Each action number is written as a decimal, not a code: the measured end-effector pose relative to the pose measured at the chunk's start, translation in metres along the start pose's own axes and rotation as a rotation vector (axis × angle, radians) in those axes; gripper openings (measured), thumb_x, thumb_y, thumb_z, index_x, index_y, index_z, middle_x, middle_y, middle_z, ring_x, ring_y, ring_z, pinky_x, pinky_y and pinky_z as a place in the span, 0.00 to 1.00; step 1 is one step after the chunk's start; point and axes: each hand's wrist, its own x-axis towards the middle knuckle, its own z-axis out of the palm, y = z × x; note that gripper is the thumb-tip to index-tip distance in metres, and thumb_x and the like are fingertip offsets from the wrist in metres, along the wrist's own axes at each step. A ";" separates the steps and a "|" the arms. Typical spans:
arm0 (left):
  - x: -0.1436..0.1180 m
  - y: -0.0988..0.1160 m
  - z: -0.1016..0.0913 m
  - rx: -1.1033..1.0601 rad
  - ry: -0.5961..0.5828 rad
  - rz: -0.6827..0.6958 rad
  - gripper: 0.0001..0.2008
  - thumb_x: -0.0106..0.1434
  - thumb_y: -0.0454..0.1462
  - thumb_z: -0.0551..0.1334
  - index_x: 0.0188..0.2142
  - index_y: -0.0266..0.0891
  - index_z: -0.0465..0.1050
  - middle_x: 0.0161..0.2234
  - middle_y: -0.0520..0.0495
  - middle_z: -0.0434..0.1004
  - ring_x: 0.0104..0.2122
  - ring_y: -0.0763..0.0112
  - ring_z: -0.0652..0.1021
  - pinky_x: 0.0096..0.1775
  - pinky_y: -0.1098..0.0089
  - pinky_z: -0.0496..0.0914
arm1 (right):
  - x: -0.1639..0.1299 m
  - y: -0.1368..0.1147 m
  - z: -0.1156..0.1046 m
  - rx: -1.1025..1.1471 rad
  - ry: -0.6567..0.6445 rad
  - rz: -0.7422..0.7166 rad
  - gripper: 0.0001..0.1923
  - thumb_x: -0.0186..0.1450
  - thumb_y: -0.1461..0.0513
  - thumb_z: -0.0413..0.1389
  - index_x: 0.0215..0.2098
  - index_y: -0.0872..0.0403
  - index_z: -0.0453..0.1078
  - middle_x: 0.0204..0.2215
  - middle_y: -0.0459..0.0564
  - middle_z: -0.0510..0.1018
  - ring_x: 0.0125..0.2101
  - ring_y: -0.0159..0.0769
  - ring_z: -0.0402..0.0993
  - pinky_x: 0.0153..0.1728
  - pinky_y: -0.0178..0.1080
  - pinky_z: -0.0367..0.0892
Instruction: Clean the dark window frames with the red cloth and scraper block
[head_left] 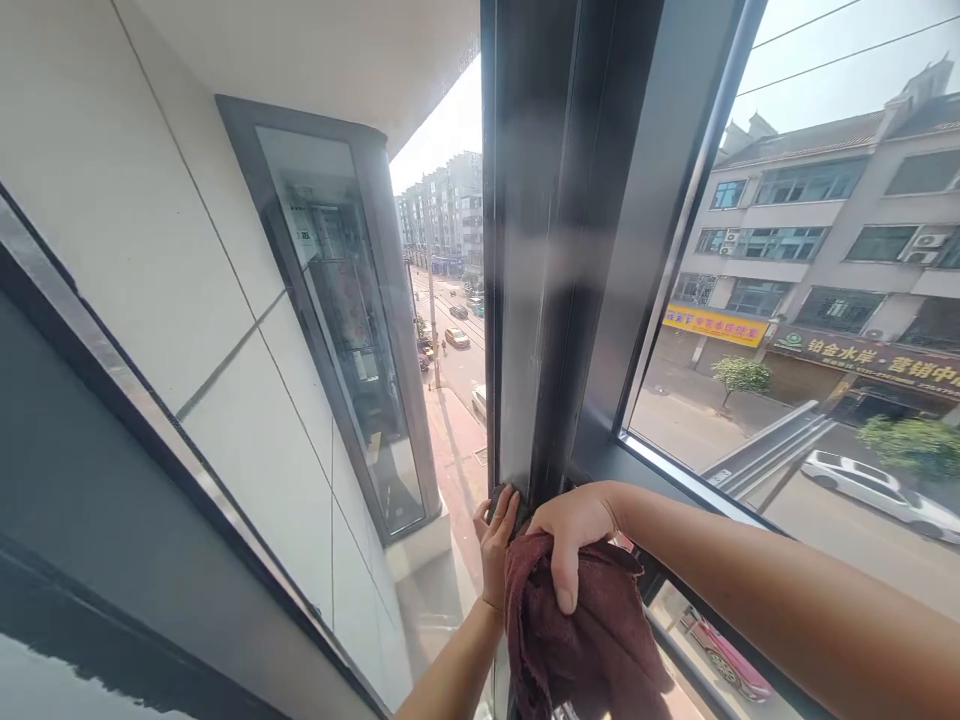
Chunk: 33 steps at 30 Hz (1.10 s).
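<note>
A maroon cloth (600,640) hangs in folds from my right hand (581,535), whose thumb presses over its top while the other fingers are hidden. Just left of it, my left hand (499,540) is closed around the outer edge of the dark window frame (536,400), low on the upright. A small dark patch shows between its thumb and fingers; I cannot make out what it is. The two hands are close together at the frame's lower corner, the right one on the inner side.
On the right, an outward-tilted window sash (667,240) has a metal stay arm (780,455). At left are a pale tiled wall (247,420) and a narrow window (337,330). Far below lies a street (469,350) with cars, among them a white car (885,490).
</note>
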 end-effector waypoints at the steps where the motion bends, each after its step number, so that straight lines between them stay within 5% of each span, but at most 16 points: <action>1: 0.019 0.010 -0.001 0.005 0.029 0.017 0.18 0.65 0.40 0.57 0.55 0.48 0.69 0.51 0.42 0.75 0.49 0.55 0.74 0.48 0.50 0.70 | 0.000 0.000 -0.001 0.001 0.002 0.001 0.27 0.33 0.67 0.69 0.33 0.58 0.73 0.29 0.43 0.79 0.29 0.31 0.75 0.33 0.31 0.72; 5: 0.125 0.060 -0.007 -0.054 0.232 0.089 0.22 0.64 0.38 0.58 0.58 0.41 0.64 0.58 0.38 0.67 0.57 0.59 0.68 0.56 0.51 0.64 | -0.002 -0.001 0.000 0.016 0.010 0.013 0.27 0.32 0.69 0.68 0.33 0.58 0.74 0.29 0.42 0.79 0.27 0.30 0.74 0.32 0.30 0.72; 8: 0.162 0.076 -0.008 -0.079 0.286 0.124 0.21 0.65 0.38 0.58 0.58 0.41 0.64 0.62 0.38 0.60 0.60 0.61 0.63 0.59 0.55 0.60 | -0.007 -0.003 0.003 0.028 0.012 0.019 0.27 0.33 0.68 0.69 0.34 0.58 0.74 0.28 0.42 0.79 0.29 0.32 0.75 0.33 0.31 0.72; 10: 0.143 0.066 -0.003 -0.075 0.267 0.122 0.22 0.65 0.37 0.57 0.58 0.41 0.63 0.62 0.37 0.60 0.60 0.61 0.63 0.59 0.54 0.60 | -0.009 -0.004 0.005 0.014 0.016 0.007 0.27 0.33 0.67 0.69 0.34 0.59 0.73 0.29 0.43 0.79 0.30 0.32 0.75 0.34 0.31 0.72; 17: -0.026 -0.015 0.017 0.045 -0.004 -0.049 0.25 0.64 0.38 0.58 0.60 0.45 0.62 0.58 0.40 0.66 0.56 0.51 0.68 0.52 0.53 0.69 | -0.011 0.000 0.004 -0.002 0.011 0.000 0.27 0.34 0.65 0.70 0.34 0.59 0.73 0.30 0.42 0.79 0.31 0.30 0.74 0.36 0.31 0.71; 20: -0.036 -0.020 0.007 0.058 -0.051 -0.031 0.23 0.63 0.38 0.59 0.58 0.47 0.65 0.56 0.42 0.69 0.54 0.53 0.71 0.51 0.55 0.71 | -0.011 -0.001 0.004 0.022 0.028 0.000 0.28 0.33 0.66 0.70 0.34 0.59 0.74 0.31 0.42 0.79 0.30 0.30 0.74 0.36 0.31 0.71; 24: 0.049 0.029 -0.030 -0.035 0.110 -0.136 0.25 0.65 0.36 0.56 0.61 0.48 0.59 0.59 0.40 0.62 0.57 0.60 0.67 0.54 0.58 0.68 | -0.008 0.000 0.003 0.036 0.031 0.033 0.28 0.30 0.67 0.70 0.32 0.59 0.74 0.29 0.43 0.79 0.29 0.31 0.74 0.34 0.31 0.71; 27: 0.146 0.085 -0.057 -0.159 0.261 0.068 0.26 0.64 0.38 0.58 0.61 0.44 0.58 0.58 0.37 0.60 0.59 0.61 0.65 0.56 0.59 0.65 | -0.004 0.002 -0.001 0.022 0.025 0.052 0.27 0.29 0.67 0.70 0.31 0.59 0.74 0.29 0.44 0.79 0.29 0.32 0.75 0.33 0.31 0.72; 29: 0.198 0.114 -0.061 -0.107 0.253 0.229 0.22 0.64 0.42 0.59 0.57 0.45 0.65 0.58 0.39 0.61 0.57 0.60 0.66 0.56 0.59 0.63 | -0.002 0.003 -0.003 0.023 0.020 0.052 0.28 0.29 0.67 0.71 0.31 0.59 0.75 0.29 0.43 0.79 0.29 0.33 0.75 0.33 0.32 0.72; 33: 0.222 0.131 -0.044 0.166 0.299 0.332 0.21 0.62 0.44 0.60 0.55 0.52 0.69 0.58 0.43 0.61 0.56 0.54 0.63 0.58 0.53 0.56 | 0.001 0.004 -0.005 0.014 -0.004 0.057 0.28 0.32 0.67 0.71 0.33 0.58 0.74 0.29 0.42 0.79 0.29 0.33 0.76 0.34 0.32 0.73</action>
